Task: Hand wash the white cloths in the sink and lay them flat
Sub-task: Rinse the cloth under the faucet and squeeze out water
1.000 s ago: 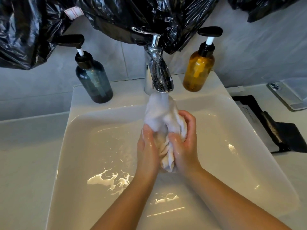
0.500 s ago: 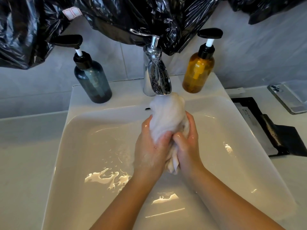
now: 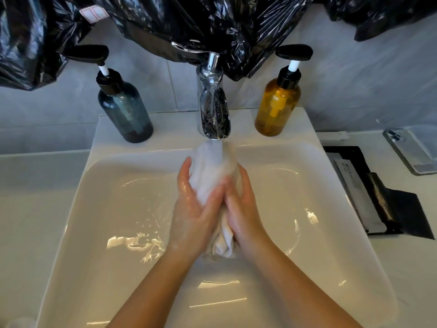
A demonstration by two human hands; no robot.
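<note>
A bunched, wet white cloth [image 3: 214, 172] is held upright over the white sink [image 3: 99, 185], its top right under the chrome tap [image 3: 212, 110], where water runs onto it. My left hand [image 3: 195, 211] grips the cloth from the left, thumb laid across its front. My right hand [image 3: 244, 207] grips it from the right, fingers wrapped behind it and thumb meeting the left thumb. The cloth's lower end [image 3: 223, 245] hangs out below my palms. Both hands are wet and soapy.
A dark blue pump bottle [image 3: 125, 110] stands left of the tap, an amber pump bottle [image 3: 276, 105] right of it. Black plastic bags [image 3: 212, 22] hang above. On the right counter lie a black tray [image 3: 383, 204] and a phone [image 3: 411, 150]. Water pools in the basin.
My left hand has slid up along the cloth toward the tap, and both thumbs now meet on its front. The cloth stays under the running water.
</note>
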